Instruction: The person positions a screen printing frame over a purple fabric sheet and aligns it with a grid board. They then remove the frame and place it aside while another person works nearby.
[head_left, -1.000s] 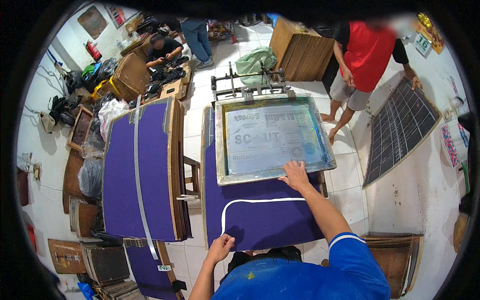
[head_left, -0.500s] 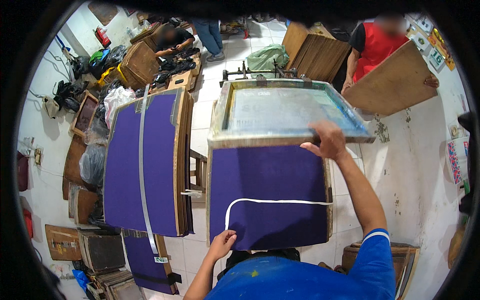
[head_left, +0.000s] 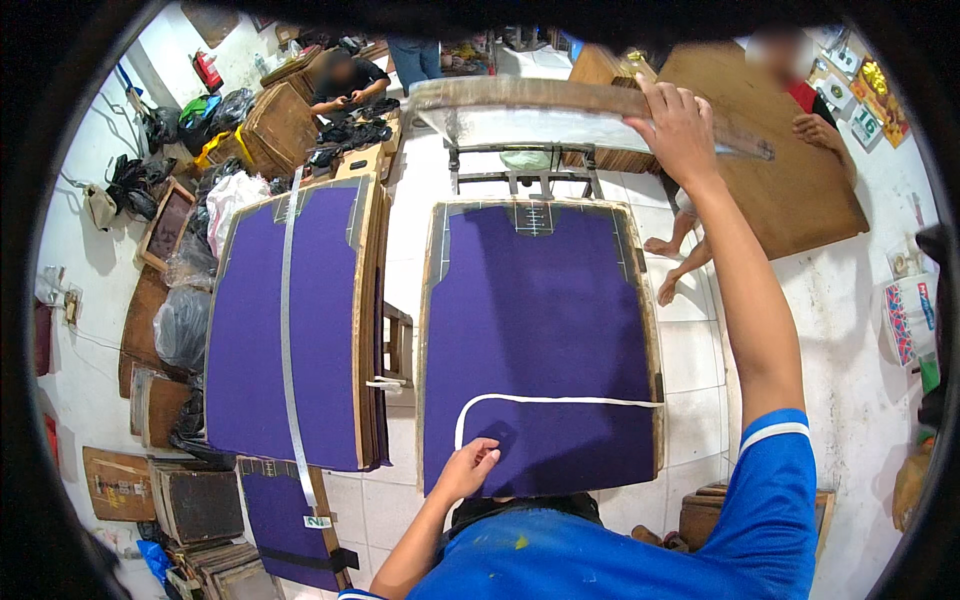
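My right hand grips the near edge of a wooden-framed printing screen, tilted up on the stand behind the board. Below it lies purple fabric stretched flat over a board. A narrow white strip runs in from the board's right edge and bends down toward me. Beside the strip's near end is my left hand, low over the fabric, its fingers drawn together; whether anything is between them cannot be made out.
Left of the board stands a stack of boards topped with purple fabric, a grey band across it. At the back right, a person holds a large brown board. Another person sits at the back left. Plastic bags line the left wall.
My right hand has swung the screen up and away from the fabric. My left hand has shifted slightly right. The person at the right has moved the brown board, now more upright.
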